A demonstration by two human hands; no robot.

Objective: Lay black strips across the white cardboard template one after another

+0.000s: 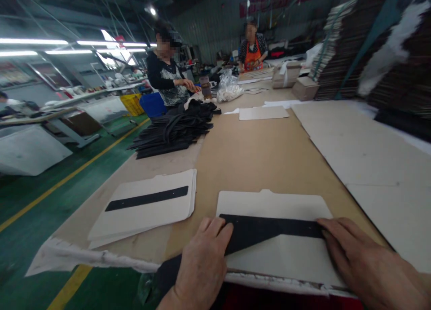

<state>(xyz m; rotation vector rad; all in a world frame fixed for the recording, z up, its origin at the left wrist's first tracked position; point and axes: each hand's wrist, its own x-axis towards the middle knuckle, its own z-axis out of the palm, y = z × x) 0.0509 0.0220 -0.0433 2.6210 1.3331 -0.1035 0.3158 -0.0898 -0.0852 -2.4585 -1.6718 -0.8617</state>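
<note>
A black strip [269, 229] lay across a white card panel [276, 256] at the near edge of the tabletop [256, 152], at six o'clock in the view. The left hand [202, 265] pressed flat on the strip's wider left end, fingers extended, not clenched. The right hand [367, 260] pressed its right end the same way, fingers laid out rather than grasping. The strip looked slightly slanted on the panel; uneven pressure from either hand could probably have set it crooked. The panel sat at the tabletop's ragged front edge and might have slid off it. At ten o'clock lay a stack of finished panels [148, 206], each topped by a strip. Farther, at eleven o'clock, sat a heap of black strips [175, 130], and beyond it a co-worker [166, 72].
</note>
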